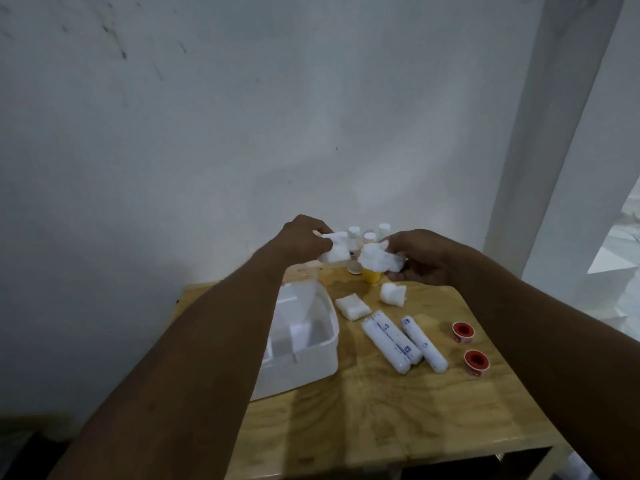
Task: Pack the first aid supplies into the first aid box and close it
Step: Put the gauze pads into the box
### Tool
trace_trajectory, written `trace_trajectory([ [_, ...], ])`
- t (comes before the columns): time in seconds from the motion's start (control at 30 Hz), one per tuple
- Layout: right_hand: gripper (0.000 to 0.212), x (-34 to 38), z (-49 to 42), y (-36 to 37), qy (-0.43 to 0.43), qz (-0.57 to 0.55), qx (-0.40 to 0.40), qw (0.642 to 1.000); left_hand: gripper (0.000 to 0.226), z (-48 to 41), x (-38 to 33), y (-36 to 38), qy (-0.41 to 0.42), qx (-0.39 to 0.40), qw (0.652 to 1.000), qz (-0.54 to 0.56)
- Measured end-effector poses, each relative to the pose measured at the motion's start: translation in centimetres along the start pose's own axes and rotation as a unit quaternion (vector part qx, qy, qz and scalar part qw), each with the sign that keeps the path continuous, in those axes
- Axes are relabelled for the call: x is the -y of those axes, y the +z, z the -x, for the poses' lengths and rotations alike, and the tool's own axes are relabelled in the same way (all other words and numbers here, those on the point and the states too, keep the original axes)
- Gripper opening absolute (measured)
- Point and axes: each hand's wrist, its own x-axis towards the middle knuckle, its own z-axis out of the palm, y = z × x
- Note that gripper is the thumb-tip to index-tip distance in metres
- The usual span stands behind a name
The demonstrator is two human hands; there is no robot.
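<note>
above the table's far edge both hands pinch cotton: left hand holds one wad, right hand another. box sits open at the left edge, below and nearer the left hand.

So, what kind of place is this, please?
Probably a plain room in a home or workshop, not a clinic: a small light wooden table stands against a bare, scuffed white painted wall, with a white pillar beside it.

A light wooden table stands against a scuffed white wall, beside a white pillar.
</note>
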Motion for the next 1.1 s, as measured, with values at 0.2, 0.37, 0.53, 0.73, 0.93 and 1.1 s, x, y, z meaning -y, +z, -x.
trace_trajectory([
  [0.2, 0.022, 1.7, 2.0, 8.5, -0.031, 0.064, 0.105, 0.992, 0.028, 5.2, 5.5, -6.3, -0.102, -0.025, 0.992, 0.069],
  [0.37, 0.011, 0.0, 2.3, 16.1, -0.074, 0.187, 0.147, 0.969, 0.021, 9.5, 11.1, -9.2, -0.165, -0.075, 0.977, 0.112],
  [0.53, 0.016, -2.6, 2.8, 21.3, -0.165, 0.301, 0.115, 0.932, 0.021, 12.1, 13.9, -10.4, -0.172, -0.096, 0.967, 0.161],
  [0.73, 0.013, -5.1, 2.6, 22.7, -0.217, 0.460, 0.109, 0.854, 0.015, 12.7, 14.9, -9.9, -0.159, -0.074, 0.973, 0.149],
  [0.93, 0.018, -5.8, 2.7, 22.7, -0.257, 0.478, 0.065, 0.837, 0.016, 12.4, 14.9, -8.9, -0.149, -0.038, 0.979, 0.136],
  [1.1, 0.013, -6.4, 2.8, 22.7, -0.270, 0.465, 0.048, 0.842, 0.020, 11.9, 15.5, -7.6, -0.131, -0.044, 0.983, 0.118],
])
